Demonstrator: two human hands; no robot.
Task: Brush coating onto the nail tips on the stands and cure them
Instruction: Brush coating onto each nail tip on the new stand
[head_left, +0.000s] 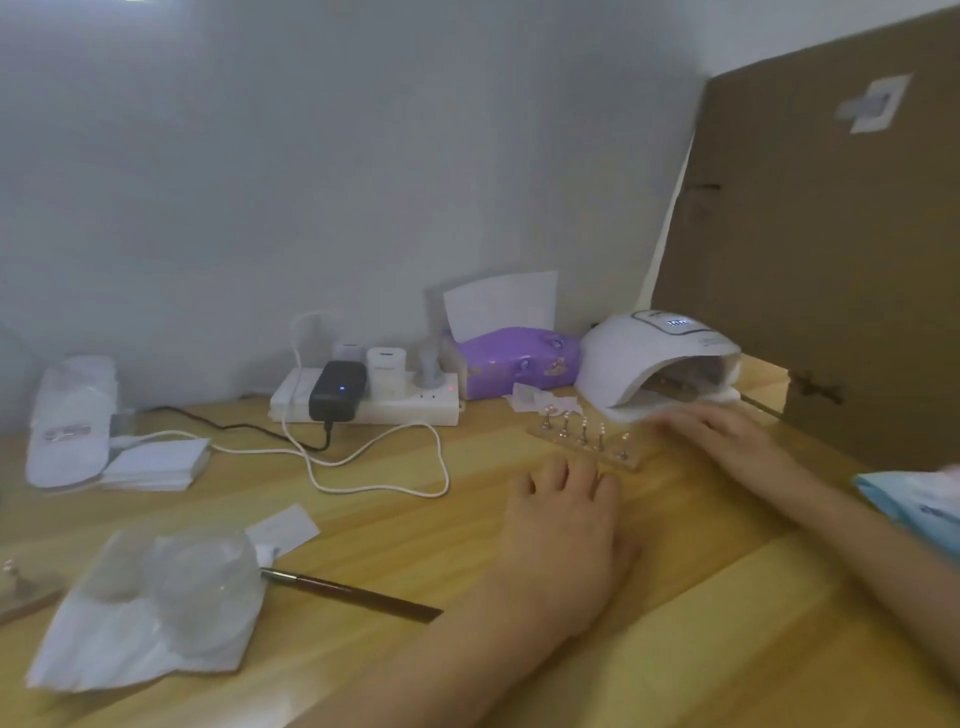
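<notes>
Ahead, in the head view, a wooden counter (701, 571) runs up to a pale wall. Right of centre on it sits a clear stand (558, 440) with a row of small posts bearing nail tips (584, 422), just in front of the white lamp (649, 353), whose display is lit; something brownish lies in the lamp's mouth, too blurred to name.

The left hand (563, 514) lies palm down on the counter just short of the stand's near edge, fingers relaxed and slightly spread, holding nothing. The right hand (711, 426) reaches in from the right, palm down, fingers stretched out towards the stand's right end and the lamp's base; it is blurred, nothing shows in it, and whether it touches the stand cannot be told.

Left of the left forearm a dark red brush (353, 592) lies flat, its metal end at a crumpled clear bag (156, 613). By the wall a white power strip (410, 410) carries a black adapter (337, 389) and white plugs; a white cable (374, 467) loops over the counter before it. A purple tissue pack (519, 364) sits between strip and lamp, one tissue standing up. A cardboard sheet (831, 234) leans at the right behind the lamp; white packs (72, 421) lie far left; a blue packet (914, 504) shows at the right edge.
</notes>
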